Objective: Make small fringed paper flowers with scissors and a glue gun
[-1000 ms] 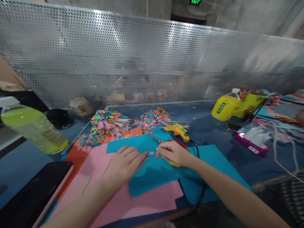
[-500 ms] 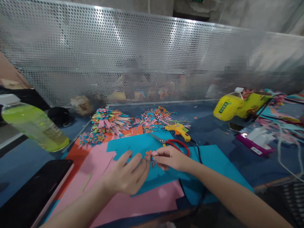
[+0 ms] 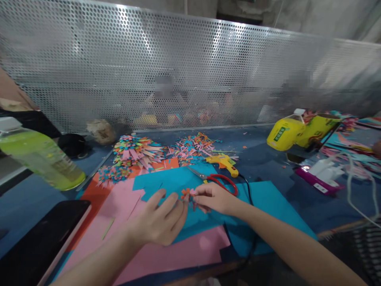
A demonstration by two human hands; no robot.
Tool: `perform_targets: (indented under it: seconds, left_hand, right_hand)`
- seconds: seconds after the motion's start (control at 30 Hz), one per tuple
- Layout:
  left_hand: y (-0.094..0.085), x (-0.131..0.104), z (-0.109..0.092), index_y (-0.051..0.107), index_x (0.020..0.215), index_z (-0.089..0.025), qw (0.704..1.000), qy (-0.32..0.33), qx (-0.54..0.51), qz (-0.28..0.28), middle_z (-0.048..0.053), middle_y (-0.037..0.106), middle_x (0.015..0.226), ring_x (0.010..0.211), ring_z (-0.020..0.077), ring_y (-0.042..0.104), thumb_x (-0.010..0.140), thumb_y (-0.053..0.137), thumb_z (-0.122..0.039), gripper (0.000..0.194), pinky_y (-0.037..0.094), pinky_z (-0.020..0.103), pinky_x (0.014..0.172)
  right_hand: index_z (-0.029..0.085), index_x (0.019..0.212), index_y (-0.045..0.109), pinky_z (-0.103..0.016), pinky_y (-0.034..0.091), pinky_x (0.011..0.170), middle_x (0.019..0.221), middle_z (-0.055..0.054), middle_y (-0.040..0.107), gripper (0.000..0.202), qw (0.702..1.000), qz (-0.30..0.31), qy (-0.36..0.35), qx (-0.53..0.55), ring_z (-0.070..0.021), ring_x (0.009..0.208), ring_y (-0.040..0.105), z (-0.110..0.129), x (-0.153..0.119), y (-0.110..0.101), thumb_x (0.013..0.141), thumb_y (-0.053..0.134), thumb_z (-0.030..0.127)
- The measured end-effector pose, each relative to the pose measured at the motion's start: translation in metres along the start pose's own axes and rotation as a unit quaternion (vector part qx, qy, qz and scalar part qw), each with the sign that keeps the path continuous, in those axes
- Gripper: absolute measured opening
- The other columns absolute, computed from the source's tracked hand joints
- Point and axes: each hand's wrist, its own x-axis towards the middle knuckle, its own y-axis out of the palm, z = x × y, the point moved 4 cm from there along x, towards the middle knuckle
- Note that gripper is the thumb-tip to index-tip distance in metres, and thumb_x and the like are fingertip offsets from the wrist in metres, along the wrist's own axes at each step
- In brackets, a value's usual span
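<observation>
Between my hands is a small cluster of orange and pink paper strips (image 3: 186,193), too small to make out fully. My left hand (image 3: 162,218) pinches its left side, the other fingers loosely curled. My right hand (image 3: 216,198) pinches the pink side. Both are just above blue paper (image 3: 160,178). Right behind my right hand lie red-handled scissors (image 3: 220,179), blades pointing up and left. A yellow glue gun (image 3: 223,163) rests beyond them, its black cord running toward me. Pink paper (image 3: 178,258) lies under and in front of my left hand.
Behind are a fringed colourful paper bundle (image 3: 137,151) and a heap of paper strips (image 3: 193,149). A green drink bottle (image 3: 41,155) and black phone (image 3: 44,242) are left. A yellow bottle (image 3: 285,133) and tissue pack (image 3: 318,180) are right. A perforated metal screen (image 3: 193,71) closes the back.
The camera view has shifted very slightly. My hands keep the same pinch on the small paper pieces, with hardly any movement.
</observation>
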Motion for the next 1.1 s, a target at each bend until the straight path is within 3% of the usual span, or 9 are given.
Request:
perform_targets:
  seconds: [0.23, 0.5, 0.97, 1.1]
  left_hand:
    - [0.0017, -0.0011, -0.0003, 0.063, 0.1, -0.014, 1.0, 0.0, 0.015, 0.023, 0.007, 0.065, 0.079, 0.076, 0.0205, 0.055, 0.076, 0.051, -0.019, 0.028, 0.039, 0.041, 0.07]
    - [-0.0014, -0.0002, -0.0004, 0.066, 0.092, -0.012, 1.0, -0.001, -0.016, 0.01, 0.008, 0.066, 0.08, 0.075, 0.0217, 0.056, 0.076, 0.046, -0.011, 0.025, 0.039, 0.042, 0.068]
    - [-0.0029, 0.0021, -0.0003, 0.065, 0.086, -0.013, 1.0, 0.004, -0.017, -0.003, 0.006, 0.066, 0.076, 0.074, 0.0208, 0.057, 0.078, 0.047, -0.012, 0.021, 0.04, 0.041, 0.066]
    - [0.001, 0.0013, 0.0057, 0.063, 0.093, -0.012, 0.998, -0.045, -0.046, -0.004, 0.006, 0.066, 0.075, 0.072, 0.0185, 0.058, 0.079, 0.049, -0.01, 0.021, 0.04, 0.037, 0.066]
  right_hand:
    - [0.012, 0.064, 0.056, -0.017, 0.031, 0.04, 0.044, 0.004, 0.047, 0.02, 1.0, 0.002, 0.001, 0.003, -0.0055, 0.038, 0.04, -0.0002, -0.0002, -0.0009, 0.077, 0.052, 0.027]
    - [0.012, 0.062, 0.056, -0.017, 0.032, 0.04, 0.042, 0.004, 0.047, 0.022, 0.999, 0.026, 0.018, 0.037, -0.0051, 0.037, 0.041, -0.0014, -0.0006, -0.0005, 0.076, 0.053, 0.029]
    - [0.011, 0.06, 0.057, -0.017, 0.033, 0.039, 0.04, 0.004, 0.048, 0.026, 0.995, 0.04, 0.043, 0.077, -0.0051, 0.036, 0.043, -0.0054, 0.0011, 0.0006, 0.073, 0.057, 0.033]
    - [0.011, 0.059, 0.056, -0.018, 0.032, 0.039, 0.04, 0.004, 0.048, 0.035, 0.994, 0.043, 0.043, 0.087, -0.0047, 0.035, 0.042, -0.0037, -0.0002, -0.0012, 0.076, 0.056, 0.041]
